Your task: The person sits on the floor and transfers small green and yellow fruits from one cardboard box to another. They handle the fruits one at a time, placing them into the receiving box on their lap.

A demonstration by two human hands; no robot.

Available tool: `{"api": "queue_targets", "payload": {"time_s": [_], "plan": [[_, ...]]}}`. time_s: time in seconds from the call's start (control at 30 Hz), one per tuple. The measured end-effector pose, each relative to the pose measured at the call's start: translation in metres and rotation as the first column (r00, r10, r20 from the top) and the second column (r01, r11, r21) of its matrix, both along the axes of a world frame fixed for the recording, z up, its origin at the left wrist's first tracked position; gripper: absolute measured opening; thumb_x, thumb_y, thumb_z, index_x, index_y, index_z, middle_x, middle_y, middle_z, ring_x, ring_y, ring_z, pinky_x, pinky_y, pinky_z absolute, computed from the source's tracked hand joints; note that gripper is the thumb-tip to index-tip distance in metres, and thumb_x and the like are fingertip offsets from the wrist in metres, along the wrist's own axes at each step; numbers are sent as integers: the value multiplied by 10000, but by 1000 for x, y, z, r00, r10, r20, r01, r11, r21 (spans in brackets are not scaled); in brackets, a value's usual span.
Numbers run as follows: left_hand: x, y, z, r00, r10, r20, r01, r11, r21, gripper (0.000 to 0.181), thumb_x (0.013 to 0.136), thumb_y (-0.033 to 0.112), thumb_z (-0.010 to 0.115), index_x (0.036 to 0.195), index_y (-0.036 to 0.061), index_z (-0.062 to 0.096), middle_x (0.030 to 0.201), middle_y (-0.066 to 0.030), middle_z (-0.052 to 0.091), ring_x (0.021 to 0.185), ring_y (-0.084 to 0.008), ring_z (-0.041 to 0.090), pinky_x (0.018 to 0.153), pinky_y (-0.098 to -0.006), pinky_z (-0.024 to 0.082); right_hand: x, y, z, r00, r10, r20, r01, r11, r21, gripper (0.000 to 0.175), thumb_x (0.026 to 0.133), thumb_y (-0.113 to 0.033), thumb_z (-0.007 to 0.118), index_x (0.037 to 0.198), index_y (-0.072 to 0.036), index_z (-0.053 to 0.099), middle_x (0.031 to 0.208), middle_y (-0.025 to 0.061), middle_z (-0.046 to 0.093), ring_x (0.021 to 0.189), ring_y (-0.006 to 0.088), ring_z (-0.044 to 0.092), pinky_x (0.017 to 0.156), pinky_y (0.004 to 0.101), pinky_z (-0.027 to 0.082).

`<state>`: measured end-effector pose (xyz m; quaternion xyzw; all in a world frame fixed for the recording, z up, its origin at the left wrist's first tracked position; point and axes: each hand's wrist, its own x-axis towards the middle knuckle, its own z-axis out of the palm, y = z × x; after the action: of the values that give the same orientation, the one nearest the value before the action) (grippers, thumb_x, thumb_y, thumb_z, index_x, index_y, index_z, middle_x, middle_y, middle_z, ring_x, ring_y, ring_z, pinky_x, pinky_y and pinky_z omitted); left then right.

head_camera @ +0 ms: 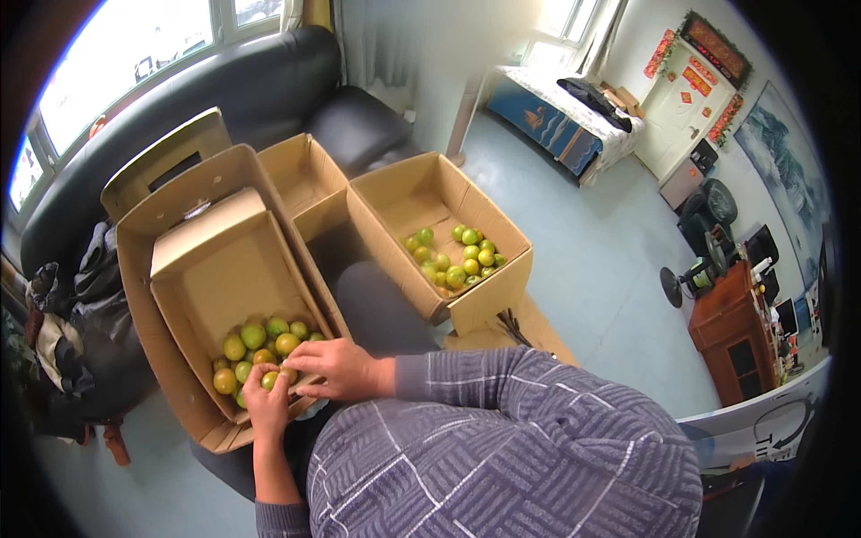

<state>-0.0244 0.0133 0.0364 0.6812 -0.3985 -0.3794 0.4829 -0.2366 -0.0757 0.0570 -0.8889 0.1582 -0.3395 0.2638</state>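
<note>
Before me, a small cardboard box (222,289) sits inside a larger cardboard box (138,289). Green and yellowish-orange tomatoes (253,335) are gathered at its near end. Low over them, my left hand (267,401) has its thumb and fingers around a greenish tomato (269,380). My right hand (340,366) meets it from the right, its fingertips close to the left fingertips and its thumb apart below. Whether the right fingers also grip something is hidden.
Another cardboard box (494,212) to the right holds more tomatoes (455,276). Beyond stands a further carton (306,175). A black sofa (269,87) is behind the boxes, with dark clothing (101,282) at left. A loose cardboard piece (538,329) lies right of my legs.
</note>
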Motion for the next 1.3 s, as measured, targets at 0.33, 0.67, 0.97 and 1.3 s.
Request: {"api": "queue_targets", "payload": {"time_s": [0.33,0.67,0.97,1.3], "plan": [[-2,-2,-16,971,-116,211,143,983,-118,275,1066,247,751,1017,-23,769,841,-56,744,792,-107,650,723,-314,542,2,-2,-16,991,19,135,-20,1000,2,127,990,-160,797,1090,-83,815,901,157,799,781,350,785,660,448,607],[3,-6,-13,994,101,-32,-103,990,-93,504,997,203,803,1413,-51,678,1264,-175,759,1136,-243,732,1002,-388,594,0,-4,-18,995,36,88,-37,999,9,113,987,-174,796,1063,-92,809,857,154,780,758,353,769,665,456,604],[-14,0,-6,936,-237,-259,108,897,-429,741,1044,-7,705,1716,-27,391,1718,-211,460,1533,-292,552,1183,-429,542,-1,-4,-15,993,48,108,-47,999,-13,109,980,-152,795,1049,-69,807,883,160,791,772,357,776,674,448,617],[1,1,-15,977,-170,-131,158,982,-100,191,1136,161,683,1082,-9,750,866,0,704,734,-67,641,646,-257,538,-2,-3,-7,999,4,48,0,995,-97,141,1017,-270,764,977,-135,766,833,92,777,727,332,764,652,455,608]]}}
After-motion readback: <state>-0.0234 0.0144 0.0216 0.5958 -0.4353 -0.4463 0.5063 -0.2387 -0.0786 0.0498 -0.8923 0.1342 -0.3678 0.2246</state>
